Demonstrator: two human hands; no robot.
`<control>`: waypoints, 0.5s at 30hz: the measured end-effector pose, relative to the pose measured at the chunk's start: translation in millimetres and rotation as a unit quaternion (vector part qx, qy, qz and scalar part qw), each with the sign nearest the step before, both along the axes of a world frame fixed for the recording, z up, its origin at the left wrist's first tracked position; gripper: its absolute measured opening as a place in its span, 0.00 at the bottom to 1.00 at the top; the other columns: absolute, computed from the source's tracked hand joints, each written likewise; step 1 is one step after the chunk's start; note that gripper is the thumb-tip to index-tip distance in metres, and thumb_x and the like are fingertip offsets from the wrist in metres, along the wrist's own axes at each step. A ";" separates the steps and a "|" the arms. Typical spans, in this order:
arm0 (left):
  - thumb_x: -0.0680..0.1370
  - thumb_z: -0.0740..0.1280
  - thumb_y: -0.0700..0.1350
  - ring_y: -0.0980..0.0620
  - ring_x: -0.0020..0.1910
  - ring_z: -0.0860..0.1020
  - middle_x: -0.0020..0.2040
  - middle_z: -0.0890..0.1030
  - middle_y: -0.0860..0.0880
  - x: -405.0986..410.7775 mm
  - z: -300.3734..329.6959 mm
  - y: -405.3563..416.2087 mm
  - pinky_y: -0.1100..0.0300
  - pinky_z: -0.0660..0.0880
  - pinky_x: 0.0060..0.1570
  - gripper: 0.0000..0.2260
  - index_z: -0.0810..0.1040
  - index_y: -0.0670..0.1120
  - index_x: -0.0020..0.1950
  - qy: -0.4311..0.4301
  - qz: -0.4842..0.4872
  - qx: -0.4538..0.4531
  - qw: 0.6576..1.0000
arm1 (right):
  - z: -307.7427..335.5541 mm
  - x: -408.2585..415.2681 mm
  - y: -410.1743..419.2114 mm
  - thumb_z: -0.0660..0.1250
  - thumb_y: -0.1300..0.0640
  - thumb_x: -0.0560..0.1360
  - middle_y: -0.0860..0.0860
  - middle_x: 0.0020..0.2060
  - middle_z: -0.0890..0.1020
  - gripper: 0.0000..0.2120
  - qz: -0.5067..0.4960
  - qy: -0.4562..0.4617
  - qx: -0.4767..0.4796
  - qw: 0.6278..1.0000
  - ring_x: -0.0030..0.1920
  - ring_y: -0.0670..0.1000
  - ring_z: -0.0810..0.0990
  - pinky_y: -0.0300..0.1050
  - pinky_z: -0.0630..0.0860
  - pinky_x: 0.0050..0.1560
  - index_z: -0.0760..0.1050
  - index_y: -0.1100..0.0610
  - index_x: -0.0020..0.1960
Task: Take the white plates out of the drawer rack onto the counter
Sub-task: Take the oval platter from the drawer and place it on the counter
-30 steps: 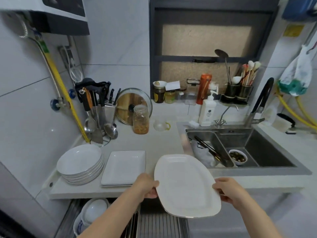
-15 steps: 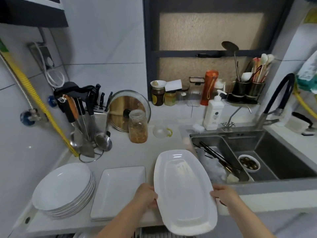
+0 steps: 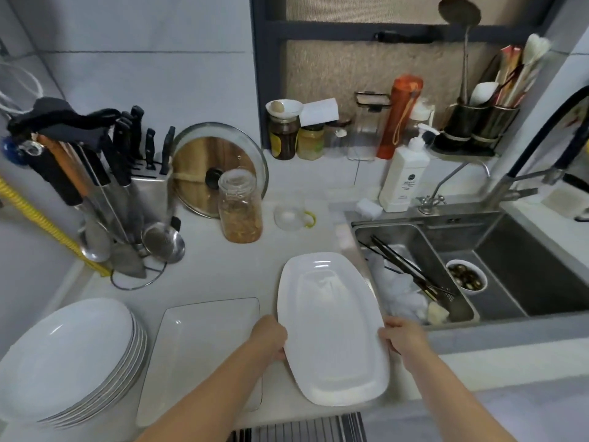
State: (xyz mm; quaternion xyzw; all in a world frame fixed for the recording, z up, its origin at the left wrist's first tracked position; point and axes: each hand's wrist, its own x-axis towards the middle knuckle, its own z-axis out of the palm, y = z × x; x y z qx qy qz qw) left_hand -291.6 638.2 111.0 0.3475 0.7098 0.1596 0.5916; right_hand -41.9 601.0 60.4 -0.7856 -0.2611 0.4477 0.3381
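Observation:
A large white oblong platter lies low over the white counter, just left of the sink. My left hand grips its left edge and my right hand grips its right edge. To the left lie white square plates, and further left a stack of several round white plates. A strip of the drawer rack shows at the bottom edge; its contents are hidden.
A steel sink on the right holds chopsticks, a white cloth and a small bowl. A glass jar, a small clear cup, a pot lid and a utensil stand sit behind the plates.
Both hands carried the platter forward from above the drawer over the counter and lowered it beside the square plates. The view tilted down and moved closer.

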 end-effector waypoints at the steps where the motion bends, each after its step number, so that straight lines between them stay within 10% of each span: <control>1: 0.76 0.57 0.28 0.44 0.37 0.78 0.38 0.77 0.41 -0.2 -3.5 2.2 0.48 0.80 0.46 0.11 0.71 0.38 0.36 0.014 -0.009 0.006 1.000 | -2.2 0.6 2.1 0.64 0.72 0.71 0.53 0.36 0.78 0.15 0.002 -0.006 0.000 1.000 0.35 0.52 0.72 0.38 0.66 0.34 0.80 0.63 0.54; 6: 0.72 0.62 0.28 0.43 0.50 0.82 0.51 0.83 0.38 -5.3 -17.4 7.2 0.48 0.80 0.53 0.10 0.80 0.33 0.48 0.089 -0.100 0.065 0.989 | -5.5 0.2 1.4 0.63 0.74 0.69 0.48 0.28 0.78 0.15 -0.004 -0.005 0.008 1.000 0.32 0.50 0.73 0.41 0.69 0.35 0.83 0.64 0.50; 11: 0.70 0.60 0.27 0.41 0.49 0.83 0.50 0.83 0.36 -5.1 -23.5 9.1 0.48 0.80 0.51 0.14 0.81 0.31 0.50 0.126 -0.143 0.085 0.978 | -11.6 -1.8 0.6 0.64 0.73 0.70 0.57 0.43 0.83 0.15 -0.008 0.017 -0.004 1.000 0.46 0.56 0.79 0.56 0.76 0.58 0.82 0.61 0.52; 15: 0.70 0.59 0.28 0.40 0.50 0.82 0.51 0.82 0.36 -2.8 -28.6 10.3 0.48 0.81 0.50 0.13 0.79 0.32 0.51 0.160 -0.147 0.086 0.972 | -13.4 -3.4 1.2 0.63 0.73 0.71 0.57 0.44 0.83 0.16 -0.010 0.020 0.002 1.000 0.45 0.56 0.79 0.53 0.77 0.53 0.82 0.60 0.52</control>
